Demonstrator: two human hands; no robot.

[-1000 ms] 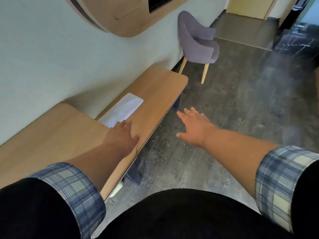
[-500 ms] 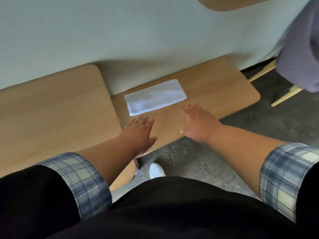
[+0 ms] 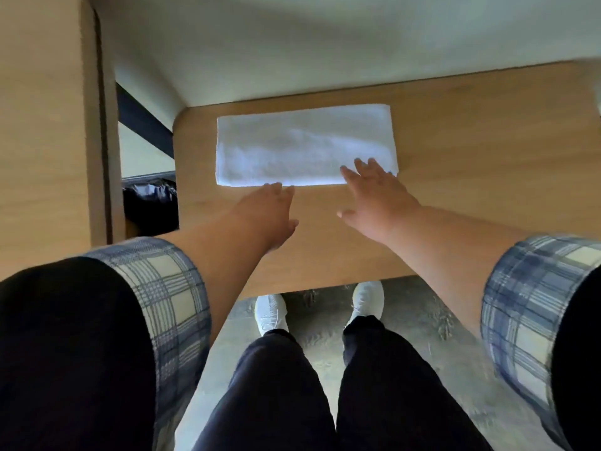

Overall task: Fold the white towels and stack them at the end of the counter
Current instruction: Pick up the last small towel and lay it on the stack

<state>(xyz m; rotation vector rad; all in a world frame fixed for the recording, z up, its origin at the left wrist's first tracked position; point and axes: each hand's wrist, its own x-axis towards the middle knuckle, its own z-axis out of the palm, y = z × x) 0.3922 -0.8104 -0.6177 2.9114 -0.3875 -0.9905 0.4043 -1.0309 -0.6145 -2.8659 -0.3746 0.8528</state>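
White towel [image 3: 302, 141] meets the fingers. The right hand [image 3: 379, 196] has its fingers [image 3: 362, 167] straight and spread over the towel's near right corner, thumb out to the left, holding nothing. The left hand [image 3: 266, 213] reaches with fingers [image 3: 276, 190] straight and close together, tips at the towel's near edge, left of its middle; I cannot tell whether they touch it. Both palms face down. The towel lies flat, folded into a long strip, on the far left part of the wooden desk [image 3: 471, 157], close to the pale wall [image 3: 325, 43]. Plaid sleeves [image 3: 169, 288] are rolled back. Below the desk's near edge, two white shoes [image 3: 270, 312] stand on the grey floor [image 3: 422, 320].
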